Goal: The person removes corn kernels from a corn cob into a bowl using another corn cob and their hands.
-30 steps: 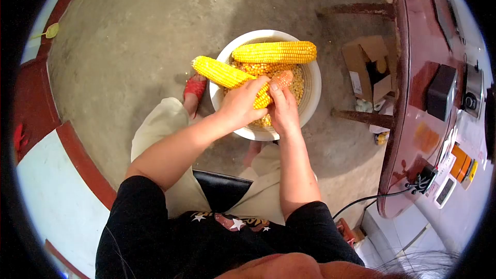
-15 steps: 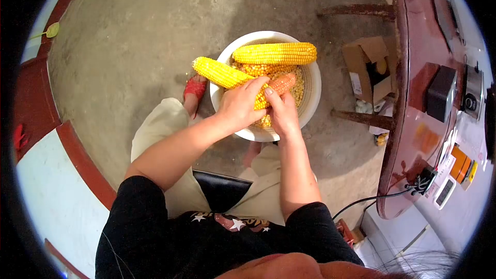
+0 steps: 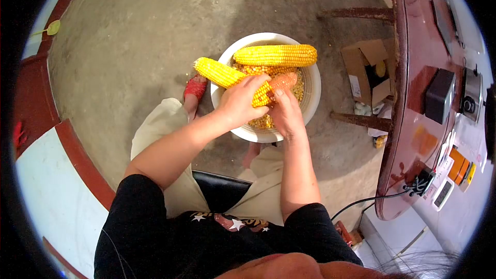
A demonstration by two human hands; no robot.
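Note:
A yellow ear of corn (image 3: 219,72) slants over a white basket (image 3: 310,106), with my left hand (image 3: 243,98) wrapped round its lower part. Against that end lies a reddish, stripped corn cob (image 3: 283,81). My right hand (image 3: 285,113) is closed, its thumb pressed on the cob and its fingers mostly hidden underneath. Across the far side of the basket rests another full ear of corn (image 3: 275,55). Loose kernels (image 3: 262,122) and partly covered corn lie below my hands.
To the right stands a dark red table (image 3: 398,175) with a black box (image 3: 440,95) and other items on it. Under its edge are wooden legs (image 3: 361,119) and an open cardboard box (image 3: 356,62). A red shoe (image 3: 195,88) is left of the basket.
My right hand has shifted slightly right and down along the cob, its thumb lower. The left hand keeps its hold on the ear, which barely moved.

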